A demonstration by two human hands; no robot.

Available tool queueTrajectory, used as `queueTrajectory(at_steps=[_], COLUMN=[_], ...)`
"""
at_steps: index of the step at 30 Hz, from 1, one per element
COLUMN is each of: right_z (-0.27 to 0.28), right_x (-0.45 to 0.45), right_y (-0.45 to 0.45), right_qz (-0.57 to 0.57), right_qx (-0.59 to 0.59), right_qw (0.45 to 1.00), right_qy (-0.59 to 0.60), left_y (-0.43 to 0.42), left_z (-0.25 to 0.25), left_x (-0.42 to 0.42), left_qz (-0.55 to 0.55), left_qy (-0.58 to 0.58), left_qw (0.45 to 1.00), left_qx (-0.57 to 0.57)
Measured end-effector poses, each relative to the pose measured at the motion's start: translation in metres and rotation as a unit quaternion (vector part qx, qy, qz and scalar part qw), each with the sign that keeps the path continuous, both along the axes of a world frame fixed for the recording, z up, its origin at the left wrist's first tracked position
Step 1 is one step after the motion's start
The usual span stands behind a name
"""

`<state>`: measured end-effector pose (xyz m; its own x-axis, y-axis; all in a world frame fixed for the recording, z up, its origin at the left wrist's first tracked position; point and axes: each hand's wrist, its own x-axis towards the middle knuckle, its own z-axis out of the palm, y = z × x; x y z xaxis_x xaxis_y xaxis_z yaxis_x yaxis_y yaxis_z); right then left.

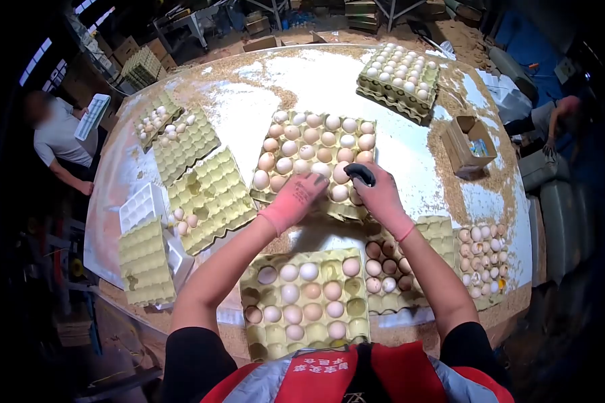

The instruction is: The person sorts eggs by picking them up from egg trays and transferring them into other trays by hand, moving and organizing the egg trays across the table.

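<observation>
The person's two hands, in coral-pink gloves with dark fingertips, are over the near part of a square, pale yellow-green moulded tray (pixel 343 215) in the middle of the white table (pixel 410 168). Rows of white and brownish-pink eggs (pixel 327 138) fill most of its cells.

The left hand (pixel 302 195) reaches over the tray's near-left part, fingers pointing down among the eggs; whether it pinches one cannot be told. The right hand (pixel 383 198) is at the near-right edge, fingers curled, with a small, glossy black, rounded piece (pixel 361 173) at the fingers; whether it is gripped cannot be told.

Nearest the person's body lies a partly filled tray of the same material (pixel 356 307). A tall stack of egg-filled trays (pixel 396 101) stands at the far right, near an open brown cardboard box (pixel 458 151). Several sparsely filled trays (pixel 205 185) lie on the left, where another person (pixel 67 138) holds a pale blue tray (pixel 94 117).
</observation>
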<state>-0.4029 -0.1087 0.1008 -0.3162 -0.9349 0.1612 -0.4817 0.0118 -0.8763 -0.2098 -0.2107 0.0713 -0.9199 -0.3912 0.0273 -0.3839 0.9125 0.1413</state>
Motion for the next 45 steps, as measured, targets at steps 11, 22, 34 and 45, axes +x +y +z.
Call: queueTrajectory(at_steps=[11,22,34,45], right_z=[-0.048,-0.01,-0.013,-0.055], right_x=[0.032,-0.021,-0.054,-0.138], right_y=[-0.092,-0.208,-0.198,0.245], right_qz=[0.128,0.061,0.093,-0.204], right_qx=[0.034,0.035,0.075,0.179], right_qw=[0.903,0.967,0.95,0.906], right_qy=[0.408,0.243,-0.288,-0.324], left_y=[-0.065,-0.084,-0.201,-0.128], left_z=[0.024,0.038,-0.034,0.045], left_x=[0.018,0.011,-0.006,-0.021], left_qz=[0.25,0.154,0.08,0.198], left_qy=[0.195,0.122,0.014,0.235], left_qw=[0.856,0.947,0.977,0.894], left_qx=[0.409,0.256,-0.197,0.326])
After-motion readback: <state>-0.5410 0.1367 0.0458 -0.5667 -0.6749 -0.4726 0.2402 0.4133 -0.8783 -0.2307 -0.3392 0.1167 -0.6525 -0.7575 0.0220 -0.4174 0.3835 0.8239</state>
